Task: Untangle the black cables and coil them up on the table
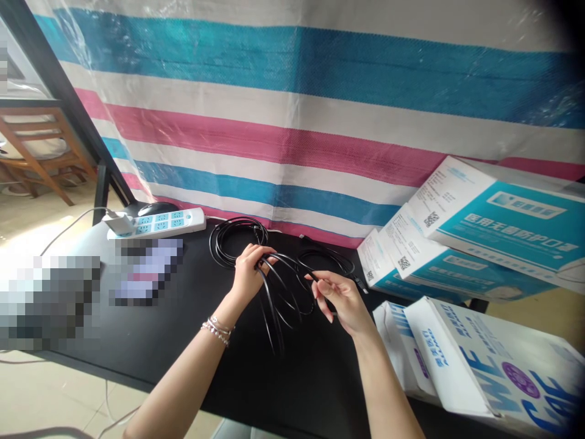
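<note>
Several loops of a black cable hang from my left hand, whose fingers are wrapped round them above the black table. A stretch of the same cable runs across to my right hand, pinched between thumb and fingertips. Behind my left hand lies a coiled black cable on the tabletop. Another black cable with a plug end rests behind my right hand, close to the boxes. My hands partly hide the held loops.
Teal and white mask boxes are stacked at the right, with white boxes in front of them. A white power strip and a black mouse lie at the back left. A striped plastic sheet hangs behind the black table.
</note>
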Tool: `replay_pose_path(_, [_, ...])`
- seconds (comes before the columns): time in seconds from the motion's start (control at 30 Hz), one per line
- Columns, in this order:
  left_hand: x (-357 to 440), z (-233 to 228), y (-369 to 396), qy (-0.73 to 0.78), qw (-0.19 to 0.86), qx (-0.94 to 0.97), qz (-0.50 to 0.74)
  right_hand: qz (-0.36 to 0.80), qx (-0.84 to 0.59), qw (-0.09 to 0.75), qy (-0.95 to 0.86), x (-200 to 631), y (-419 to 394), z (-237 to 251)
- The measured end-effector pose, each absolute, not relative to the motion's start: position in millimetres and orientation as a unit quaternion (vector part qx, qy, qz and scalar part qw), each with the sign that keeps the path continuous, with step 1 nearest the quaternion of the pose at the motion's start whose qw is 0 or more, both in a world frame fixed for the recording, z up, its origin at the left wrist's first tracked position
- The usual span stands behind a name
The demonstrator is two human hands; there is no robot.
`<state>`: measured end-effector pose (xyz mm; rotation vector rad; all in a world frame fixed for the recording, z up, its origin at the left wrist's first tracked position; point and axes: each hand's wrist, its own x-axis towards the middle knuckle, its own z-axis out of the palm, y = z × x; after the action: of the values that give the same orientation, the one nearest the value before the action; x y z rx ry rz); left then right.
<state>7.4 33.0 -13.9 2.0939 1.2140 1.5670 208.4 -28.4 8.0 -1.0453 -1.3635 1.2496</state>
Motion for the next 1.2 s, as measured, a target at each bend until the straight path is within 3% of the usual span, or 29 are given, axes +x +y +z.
replay_pose_path(0.33, [8.6, -15.1, 35.7, 0.454, 0.096, 0.705, 0.537, 0.465, -0.471, 0.470, -0.583, 203.9, -26.9, -0.3])
replay_pose_path(0.6, [7.1, -16.5, 37.2, 0.459, 0.102, 0.708, 0.526, 0.472, -0.445, 0.502, -0.572, 200.2, -26.7, 4.8])
replay_pose_path(1.2, [3.6, -16.9, 36.7, 0.475, 0.120, 0.702, 0.517, 0.508, -0.429, 0.487, -0.566, 200.2, -27.9, 7.5])
